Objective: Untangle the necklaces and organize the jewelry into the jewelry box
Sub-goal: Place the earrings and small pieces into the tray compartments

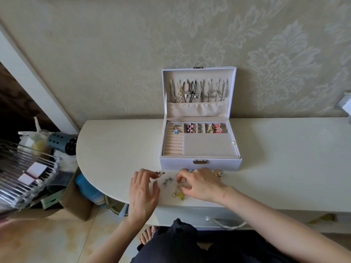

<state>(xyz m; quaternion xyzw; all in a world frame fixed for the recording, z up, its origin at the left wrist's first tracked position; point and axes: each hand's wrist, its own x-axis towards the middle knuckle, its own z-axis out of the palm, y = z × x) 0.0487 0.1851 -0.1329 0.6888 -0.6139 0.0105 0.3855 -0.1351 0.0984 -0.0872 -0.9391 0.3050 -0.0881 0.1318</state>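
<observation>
The patterned wall (95,63) stood behind a white table (284,149), whose left end curved round to a near edge; a broad stretch of tabletop showed right of the jewelry box (200,164) and a narrower one between the box and the curved end. Beside that end stood a cardboard box (76,204) with a blue bottle (87,188) in it. The jewelry box sat against the wall, its lid (164,88) upright; necklaces (197,91) hung in a row inside the lid, their lower ends tucked into a cloth pocket (195,109). In the tray, the ring rolls (171,145) on the left held a blue flower ring (176,131) near the back; the small back compartments held dark and pink earrings (190,128) and pink oval earrings (217,128); a flat pad (207,144) filled the front right. The left hand (143,190) hung over the table's near edge, fingers bent, tips down at the tangle's edge; whether it gripped anything could not be told. The right hand (199,184) had curled fingers, thumb and forefinger pinching the tangled jewelry (174,185), which lay on the table between the hands, just before the box's front; a yellow piece (180,196) lay close to the near edge; a gold piece (217,173) lay beyond the right hand.
</observation>
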